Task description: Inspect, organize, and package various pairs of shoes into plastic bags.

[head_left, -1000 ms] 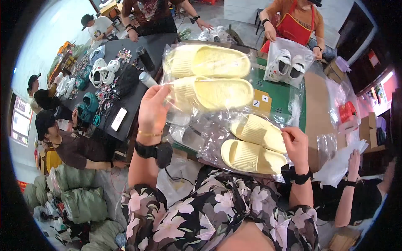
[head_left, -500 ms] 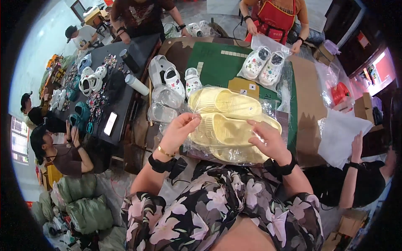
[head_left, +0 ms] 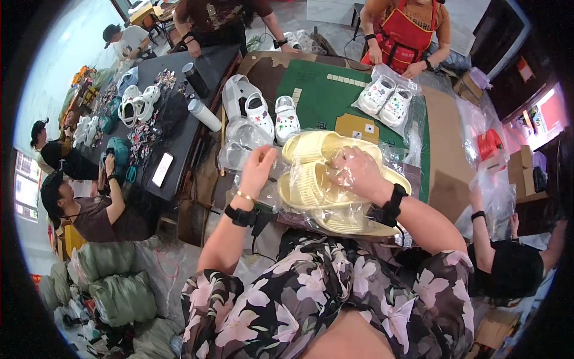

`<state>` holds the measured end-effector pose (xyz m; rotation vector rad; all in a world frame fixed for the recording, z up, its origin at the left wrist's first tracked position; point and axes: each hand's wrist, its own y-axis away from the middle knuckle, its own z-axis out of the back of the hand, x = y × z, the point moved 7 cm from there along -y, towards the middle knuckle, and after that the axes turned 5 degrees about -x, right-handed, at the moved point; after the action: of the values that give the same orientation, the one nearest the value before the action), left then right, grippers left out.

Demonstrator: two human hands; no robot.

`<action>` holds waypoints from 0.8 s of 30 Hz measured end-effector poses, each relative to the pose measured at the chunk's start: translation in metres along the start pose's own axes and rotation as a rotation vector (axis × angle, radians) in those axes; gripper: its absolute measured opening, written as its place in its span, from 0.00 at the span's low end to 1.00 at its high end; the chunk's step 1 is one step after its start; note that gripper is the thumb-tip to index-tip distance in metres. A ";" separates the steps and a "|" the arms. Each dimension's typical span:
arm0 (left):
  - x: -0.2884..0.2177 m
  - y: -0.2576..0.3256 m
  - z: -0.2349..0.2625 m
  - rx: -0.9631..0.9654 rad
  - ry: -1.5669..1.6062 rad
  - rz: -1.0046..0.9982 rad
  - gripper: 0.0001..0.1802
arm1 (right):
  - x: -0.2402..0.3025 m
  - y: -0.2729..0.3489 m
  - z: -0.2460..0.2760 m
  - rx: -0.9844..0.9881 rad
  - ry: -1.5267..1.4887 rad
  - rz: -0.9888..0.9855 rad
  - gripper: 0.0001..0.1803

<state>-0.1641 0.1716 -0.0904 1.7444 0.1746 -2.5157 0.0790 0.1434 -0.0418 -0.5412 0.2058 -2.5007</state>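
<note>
Two pairs of pale yellow slippers (head_left: 308, 186) lie in front of me in crinkled clear plastic, one pair partly over the other. At their left side, my left hand (head_left: 257, 172) has its fingertips pressed together on the edge of the clear plastic bag (head_left: 270, 192). My right hand (head_left: 363, 175) reaches over the upper slippers with bent fingers, closed on the film above their foot openings. Its fingertips are partly hidden by the hand itself. Just beyond the left hand stand white decorated clogs (head_left: 287, 121) and clear plastic shoe forms (head_left: 242, 142).
A bagged pair of white clogs (head_left: 385, 100) lies across the green board (head_left: 326, 87), near a person in a red apron (head_left: 406, 37). On the dark left table (head_left: 197, 146) are a phone (head_left: 160, 170), bottles (head_left: 204, 115) and loose charms. At right, another person handles clear plastic (head_left: 499, 194).
My right hand has moved left and onto the upper slippers, its fingers now bent. My left hand has shifted slightly left and away. The bagged clogs at the far side have been set down.
</note>
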 end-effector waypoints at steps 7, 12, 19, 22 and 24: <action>0.044 0.001 -0.034 0.086 0.222 0.155 0.14 | -0.003 -0.005 0.001 -0.063 0.043 0.035 0.13; 0.026 0.001 -0.030 0.076 0.291 0.178 0.10 | 0.009 -0.004 0.006 -0.039 0.034 0.014 0.22; -0.021 0.010 -0.025 0.095 0.493 0.153 0.09 | 0.014 0.001 0.033 -0.316 -0.023 0.068 0.13; -0.019 0.008 -0.022 -0.042 0.353 0.006 0.10 | 0.020 -0.001 0.039 -0.262 -0.015 -0.035 0.10; -0.017 0.007 -0.025 0.024 0.346 0.045 0.10 | 0.029 -0.001 0.050 -0.306 -0.006 -0.012 0.10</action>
<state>-0.1342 0.1676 -0.0838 2.1544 0.1232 -2.1747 0.0773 0.1265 0.0132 -0.6734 0.5911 -2.4931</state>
